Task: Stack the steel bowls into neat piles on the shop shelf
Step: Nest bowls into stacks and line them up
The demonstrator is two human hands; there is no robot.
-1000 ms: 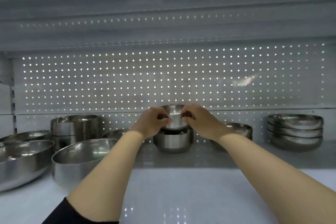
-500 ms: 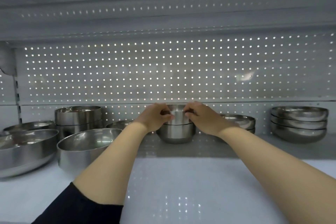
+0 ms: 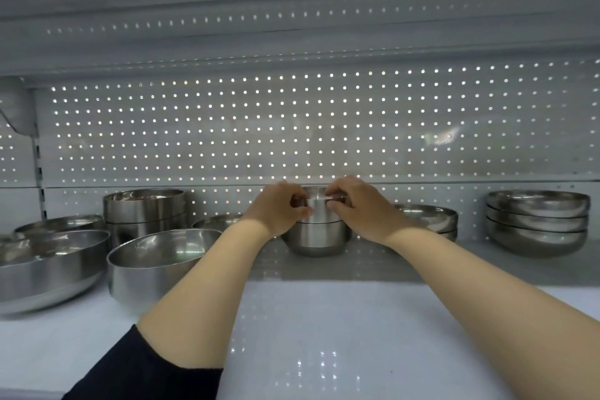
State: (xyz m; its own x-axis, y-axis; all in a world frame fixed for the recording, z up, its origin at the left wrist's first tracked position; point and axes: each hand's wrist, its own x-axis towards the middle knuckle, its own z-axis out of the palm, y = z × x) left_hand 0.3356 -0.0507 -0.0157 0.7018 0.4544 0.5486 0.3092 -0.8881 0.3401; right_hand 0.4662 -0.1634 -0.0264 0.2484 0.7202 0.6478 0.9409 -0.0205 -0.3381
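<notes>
Your left hand [image 3: 276, 206] and right hand [image 3: 358, 204] both reach to the back of the white shelf [image 3: 324, 334] and pinch the rim of the small top bowl [image 3: 319, 203], one hand each side, fingers curled over the edge, thumbs on the outer wall. That top bowl sits nested in the lower bowl [image 3: 316, 239], upright, only a thin seam between the two; the lower bowl rests on the shelf just in front of the pegboard back wall [image 3: 259, 127]. Cannot tell if the top bowl is fully seated or a hair above. Right of your hands, a short pile of shallow bowls [image 3: 431, 219], partly hidden by your right wrist. Far right, well apart, a pile of three wide bowls [image 3: 537, 224], neatly nested. Left of the hands, a low bowl [image 3: 217, 222] at the back, mostly hidden behind your left forearm. Further left, a tall pile of straight-walled bowls [image 3: 144, 213] against the back wall. In front of it, a big loose bowl [image 3: 156, 265] tilted toward you, and beside it at the left edge a larger bowl [image 3: 48, 265] also tilted, with another shallow bowl [image 3: 58, 224] behind it. Dark sleeve [image 3: 139, 370] on your left arm, right forearm bare
</notes>
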